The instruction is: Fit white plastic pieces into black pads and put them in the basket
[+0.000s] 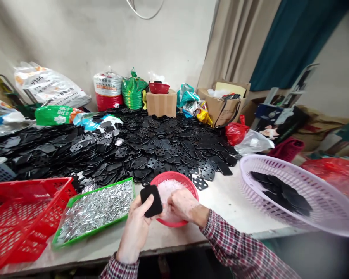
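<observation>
Near the front edge of the bench (221,205), the left hand (136,224) pinched a black plate (152,204) beside the red bowl (174,175), presumably to shorten reach; the right hand (184,201) curled within, its grip indeterminable.

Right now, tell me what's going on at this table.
A person's left hand holds a black plate. The right hand is at the red bowl of white bits, its grip unclear. The green tray of metal pieces sits left of the bowl; a heap of black plates lies behind.
</observation>
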Demonstrator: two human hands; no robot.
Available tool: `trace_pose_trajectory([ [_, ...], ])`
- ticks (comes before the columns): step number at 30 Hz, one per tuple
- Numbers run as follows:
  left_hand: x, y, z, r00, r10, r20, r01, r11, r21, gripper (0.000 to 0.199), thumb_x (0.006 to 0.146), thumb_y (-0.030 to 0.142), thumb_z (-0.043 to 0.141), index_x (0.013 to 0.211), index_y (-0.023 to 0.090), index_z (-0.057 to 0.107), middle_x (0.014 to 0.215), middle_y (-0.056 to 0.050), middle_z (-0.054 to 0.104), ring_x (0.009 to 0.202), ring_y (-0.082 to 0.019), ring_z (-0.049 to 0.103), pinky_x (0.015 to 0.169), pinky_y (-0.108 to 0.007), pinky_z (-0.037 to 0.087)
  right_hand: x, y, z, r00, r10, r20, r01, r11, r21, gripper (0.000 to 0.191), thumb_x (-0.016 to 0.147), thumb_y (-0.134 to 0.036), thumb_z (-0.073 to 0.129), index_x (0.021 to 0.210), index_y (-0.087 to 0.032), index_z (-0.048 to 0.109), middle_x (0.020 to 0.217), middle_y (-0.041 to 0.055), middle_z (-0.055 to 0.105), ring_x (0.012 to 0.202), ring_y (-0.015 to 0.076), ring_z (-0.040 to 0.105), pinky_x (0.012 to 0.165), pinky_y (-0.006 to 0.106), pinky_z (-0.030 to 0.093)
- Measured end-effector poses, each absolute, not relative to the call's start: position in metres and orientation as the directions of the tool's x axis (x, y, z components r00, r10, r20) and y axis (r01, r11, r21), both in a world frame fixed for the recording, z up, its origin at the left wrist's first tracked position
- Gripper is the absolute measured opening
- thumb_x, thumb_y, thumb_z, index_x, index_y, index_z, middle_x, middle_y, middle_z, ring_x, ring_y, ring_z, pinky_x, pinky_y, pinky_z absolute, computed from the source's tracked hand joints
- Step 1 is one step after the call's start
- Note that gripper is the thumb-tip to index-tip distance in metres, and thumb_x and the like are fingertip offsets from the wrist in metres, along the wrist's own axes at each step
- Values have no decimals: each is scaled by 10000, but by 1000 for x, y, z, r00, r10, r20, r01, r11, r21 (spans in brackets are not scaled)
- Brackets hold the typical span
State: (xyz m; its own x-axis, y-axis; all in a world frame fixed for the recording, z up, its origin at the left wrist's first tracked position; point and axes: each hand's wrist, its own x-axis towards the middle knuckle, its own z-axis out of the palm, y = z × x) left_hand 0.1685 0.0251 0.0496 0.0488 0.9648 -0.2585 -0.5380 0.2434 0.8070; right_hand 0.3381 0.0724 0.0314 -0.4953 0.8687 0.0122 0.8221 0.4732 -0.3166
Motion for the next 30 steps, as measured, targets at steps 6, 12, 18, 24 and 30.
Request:
trace_pose_trajectory([
  [6, 173, 25, 54, 62, 976, -209, -458, 214, 863, 388, 787, 356, 722, 1128, 176, 677, 1093, -106, 703, 846, -235, 677, 634, -317, 571, 356, 71, 54, -478, 875, 74, 789, 464, -403, 201, 866, -138, 557, 796, -155, 745, 842, 61, 714, 722, 146, 632, 658, 232, 453],
  [12, 184, 24, 65, 9, 988, -154, -340, 148, 929, 366, 682, 300, 798, 1026, 198, 728, 1078, -104, 725, 993, -289, 655, 660, -291, 556, 360, 68, 89, -419, 848, 324, 584, 525, -619, 234, 946, -223, 520, 862, -190, 737, 803, 18, 700, 691, 127, 610, 643, 235, 437],
  [18, 185, 26, 67, 65, 987, -149, -311, 162, 937, 330, 694, 276, 774, 1010, 199, 719, 998, -94, 730, 916, -283, 659, 559, -262, 524, 354, 63, 92, -388, 850, 358, 639, 527, -560, 230, 916, -157, 523, 803, -186, 721, 784, 22, 695, 677, 129, 605, 632, 237, 424],
  [24, 182, 27, 67, 66, 995, -73, 0, 73, 997, 318, 785, 334, 696, 1086, 230, 695, 1100, -87, 678, 989, -271, 624, 556, -241, 531, 345, 54, 91, -332, 866, 373, 713, 490, -502, 275, 895, -111, 475, 695, -167, 654, 692, 23, 627, 610, 124, 543, 583, 251, 382],
  [30, 177, 21, 73, 182, 974, -135, -5, 138, 990, 355, 818, 361, 666, 1150, 238, 648, 1083, -82, 653, 706, -194, 631, 473, -253, 508, 353, 55, 97, -338, 918, 208, 448, 351, -822, 191, 848, -148, 552, 697, -161, 668, 682, 14, 625, 631, 127, 554, 618, 245, 424],
])
